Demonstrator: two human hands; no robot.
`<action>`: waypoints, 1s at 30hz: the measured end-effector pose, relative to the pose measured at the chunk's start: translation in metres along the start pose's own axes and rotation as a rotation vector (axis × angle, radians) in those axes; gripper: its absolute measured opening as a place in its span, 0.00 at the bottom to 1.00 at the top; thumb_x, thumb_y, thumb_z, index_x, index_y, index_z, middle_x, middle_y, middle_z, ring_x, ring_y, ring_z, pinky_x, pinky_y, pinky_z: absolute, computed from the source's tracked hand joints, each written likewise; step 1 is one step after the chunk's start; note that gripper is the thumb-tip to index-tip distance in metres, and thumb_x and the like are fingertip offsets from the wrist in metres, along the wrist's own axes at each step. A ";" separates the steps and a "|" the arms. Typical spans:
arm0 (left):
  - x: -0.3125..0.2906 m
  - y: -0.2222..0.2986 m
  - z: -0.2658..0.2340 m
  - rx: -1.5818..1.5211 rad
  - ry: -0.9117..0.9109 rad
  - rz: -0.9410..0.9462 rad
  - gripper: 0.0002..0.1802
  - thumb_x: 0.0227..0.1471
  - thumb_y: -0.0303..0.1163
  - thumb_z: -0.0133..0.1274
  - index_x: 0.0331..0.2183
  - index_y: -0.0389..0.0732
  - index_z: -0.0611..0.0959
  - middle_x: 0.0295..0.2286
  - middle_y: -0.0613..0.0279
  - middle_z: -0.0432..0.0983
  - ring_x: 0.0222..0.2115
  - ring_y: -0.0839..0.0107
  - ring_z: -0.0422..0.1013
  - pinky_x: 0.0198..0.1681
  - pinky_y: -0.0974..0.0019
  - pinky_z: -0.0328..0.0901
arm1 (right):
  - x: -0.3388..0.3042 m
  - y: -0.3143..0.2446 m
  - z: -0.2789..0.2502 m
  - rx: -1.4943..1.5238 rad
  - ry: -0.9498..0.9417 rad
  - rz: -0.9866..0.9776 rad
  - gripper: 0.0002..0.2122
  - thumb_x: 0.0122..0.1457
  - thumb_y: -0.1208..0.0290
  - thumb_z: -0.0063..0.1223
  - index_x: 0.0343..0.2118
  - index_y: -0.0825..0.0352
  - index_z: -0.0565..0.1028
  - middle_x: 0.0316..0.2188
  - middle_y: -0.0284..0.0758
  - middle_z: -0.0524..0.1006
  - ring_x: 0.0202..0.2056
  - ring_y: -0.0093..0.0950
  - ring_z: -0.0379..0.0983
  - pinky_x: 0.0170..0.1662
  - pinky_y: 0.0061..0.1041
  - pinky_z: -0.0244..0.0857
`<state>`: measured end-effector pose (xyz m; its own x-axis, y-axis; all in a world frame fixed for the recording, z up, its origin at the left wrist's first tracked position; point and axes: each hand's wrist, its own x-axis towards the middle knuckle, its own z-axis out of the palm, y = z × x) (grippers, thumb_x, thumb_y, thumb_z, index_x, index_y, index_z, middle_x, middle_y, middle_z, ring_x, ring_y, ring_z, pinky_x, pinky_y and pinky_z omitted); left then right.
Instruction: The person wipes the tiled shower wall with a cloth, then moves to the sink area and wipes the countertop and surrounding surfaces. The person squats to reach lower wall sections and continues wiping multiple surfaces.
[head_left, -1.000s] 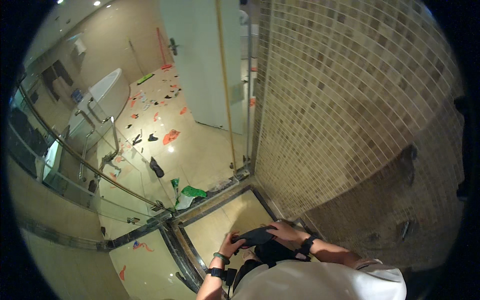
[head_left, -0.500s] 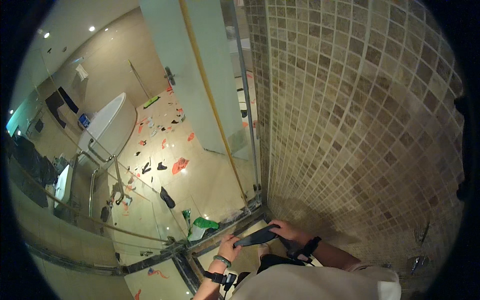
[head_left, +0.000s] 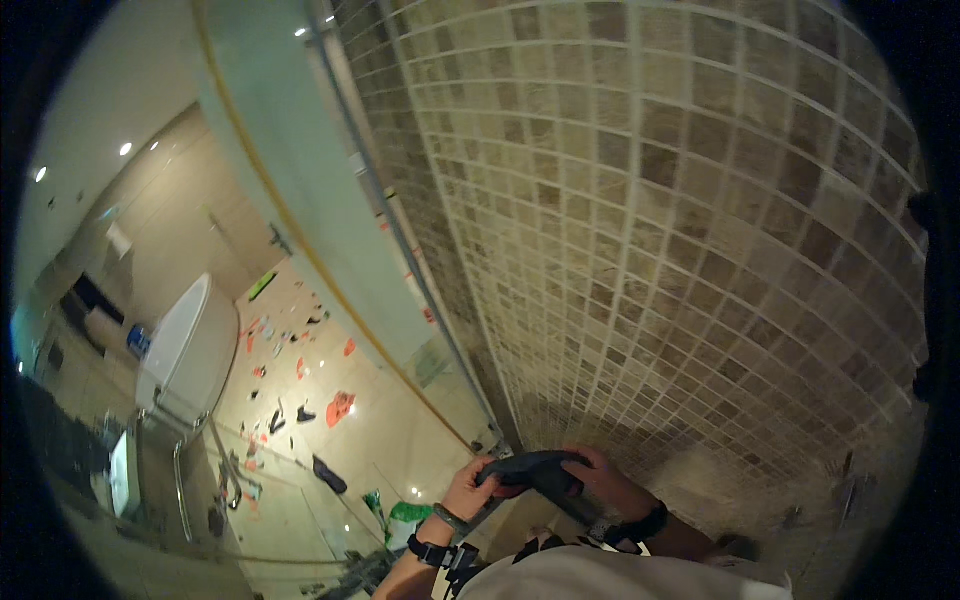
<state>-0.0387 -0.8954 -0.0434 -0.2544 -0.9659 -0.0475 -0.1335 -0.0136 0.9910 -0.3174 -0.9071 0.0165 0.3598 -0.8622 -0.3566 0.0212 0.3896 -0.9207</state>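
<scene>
A dark grey, limp, strip-like piece [head_left: 530, 466] spans the space between my two hands in front of my body. Its exact kind does not show. My left hand [head_left: 468, 490] grips the left end, and a small reddish patch shows just below that end. At the other end my right hand [head_left: 600, 478] has its fingers closed on the piece. A dark part hangs down beside my right hand. Both wrists carry dark bands.
A tiled wall [head_left: 680, 230] rises close on my right. A glass panel [head_left: 310, 190] stands ahead. Beyond it, black and orange scraps [head_left: 340, 407] and a green-and-white bag [head_left: 405, 522] lie on the floor near a white bathtub [head_left: 185, 350]. A green floor-tool head [head_left: 262, 285] lies farther back.
My view has tilted and turned right, bringing more tiled wall in. The dark piece, flatter and straighter before, now bows upward, and the reddish patch has come into sight.
</scene>
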 end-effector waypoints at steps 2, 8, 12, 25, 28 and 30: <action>0.016 0.029 0.012 -0.014 -0.079 -0.021 0.16 0.56 0.31 0.53 0.45 0.36 0.75 0.34 0.64 0.75 0.36 0.77 0.70 0.40 0.70 0.67 | -0.014 0.006 -0.002 0.055 0.100 -0.039 0.15 0.62 0.66 0.52 0.48 0.70 0.72 0.37 0.32 0.75 0.36 0.20 0.70 0.39 0.21 0.67; 0.044 0.046 0.020 0.004 -0.658 0.096 0.40 0.46 0.34 0.67 0.54 0.39 0.61 0.45 0.55 0.69 0.46 0.67 0.68 0.47 0.65 0.66 | -0.060 0.039 -0.004 -0.169 0.492 -0.280 0.16 0.62 0.65 0.53 0.48 0.70 0.73 0.37 0.33 0.76 0.36 0.19 0.72 0.36 0.22 0.67; 0.026 0.049 0.019 0.184 -0.793 0.185 0.34 0.49 0.33 0.64 0.52 0.37 0.63 0.43 0.52 0.71 0.44 0.65 0.70 0.47 0.63 0.67 | -0.090 0.030 0.042 -0.100 0.726 -0.279 0.16 0.61 0.65 0.54 0.47 0.71 0.73 0.32 0.32 0.77 0.28 0.20 0.74 0.35 0.21 0.67; -0.003 0.086 -0.012 0.068 -0.587 0.421 0.15 0.57 0.29 0.51 0.45 0.35 0.72 0.37 0.56 0.75 0.37 0.66 0.72 0.42 0.64 0.67 | -0.162 0.041 0.138 -0.352 1.171 -0.538 0.09 0.61 0.72 0.51 0.42 0.68 0.71 0.31 0.34 0.76 0.25 0.20 0.74 0.27 0.22 0.70; -0.002 0.136 -0.009 0.228 -0.613 0.483 0.14 0.56 0.26 0.50 0.45 0.38 0.72 0.37 0.61 0.73 0.37 0.69 0.70 0.42 0.67 0.65 | -0.189 0.002 0.148 -0.198 1.094 -0.465 0.10 0.61 0.71 0.52 0.42 0.70 0.71 0.33 0.35 0.76 0.27 0.22 0.75 0.31 0.24 0.70; -0.003 0.176 -0.005 0.244 -0.647 0.387 0.11 0.55 0.24 0.51 0.42 0.37 0.73 0.36 0.62 0.71 0.38 0.69 0.69 0.44 0.68 0.63 | -0.203 -0.020 0.144 -0.360 1.164 -0.525 0.09 0.60 0.71 0.53 0.40 0.70 0.72 0.34 0.35 0.76 0.35 0.24 0.75 0.37 0.26 0.69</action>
<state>-0.0565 -0.8962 0.1321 -0.8222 -0.5472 0.1568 -0.1092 0.4220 0.9000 -0.2564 -0.6930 0.1301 -0.6227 -0.7260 0.2920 -0.4008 -0.0245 -0.9158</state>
